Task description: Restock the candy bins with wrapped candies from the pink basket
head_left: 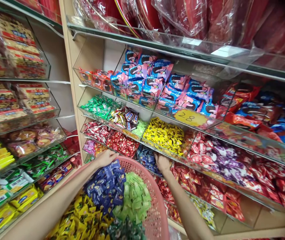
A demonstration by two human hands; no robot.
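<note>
A pink perforated plastic basket holds piles of wrapped candies: dark blue, light green, yellow and dark green. My left hand is closed over the basket's far rim. To the right, my right hand reaches into a clear shelf compartment of dark blue wrapped candies, under the yellow candy bin. Its fingers are mostly hidden down among the candies there, so whether they hold any does not show.
Tiers of clear bins surround the basket. Red candies lie left of the blue ones, more red packets to the right. Blue-and-pink cookie packs fill an upper shelf with a yellow "28" tag. Packaged biscuits line the left shelves.
</note>
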